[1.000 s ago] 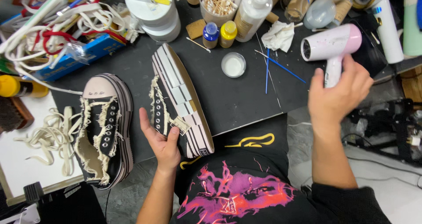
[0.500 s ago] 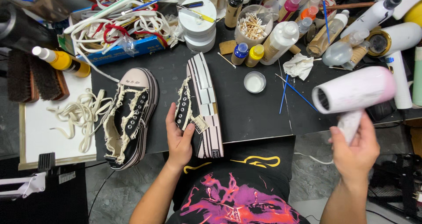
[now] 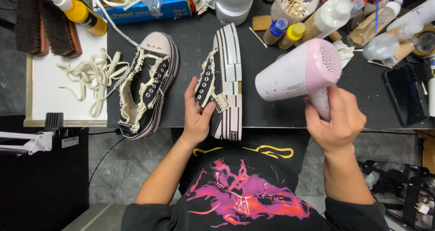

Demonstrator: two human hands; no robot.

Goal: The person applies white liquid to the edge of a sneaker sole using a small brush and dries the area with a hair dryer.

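My left hand (image 3: 197, 115) grips a black platform sneaker (image 3: 223, 83) lying on its side on the black work mat (image 3: 276, 111), its striped sole facing right. My right hand (image 3: 335, 122) holds a pink hair dryer (image 3: 297, 74) by the handle, its barrel pointing left toward the sneaker's sole. A second matching sneaker (image 3: 147, 83) with frayed cream edges stands upright to the left, unlaced.
Cream laces (image 3: 90, 77) lie on a white board at left, beside brushes (image 3: 43, 24) and a yellow bottle (image 3: 79, 13). Bottles, tubs and a cup of cotton swabs (image 3: 292, 2) crowd the back edge. A black phone (image 3: 405, 95) lies at right.
My right hand has brought the hair dryer from the far right down and left, close to the side-lying sneaker. My left hand stays on the sneaker.
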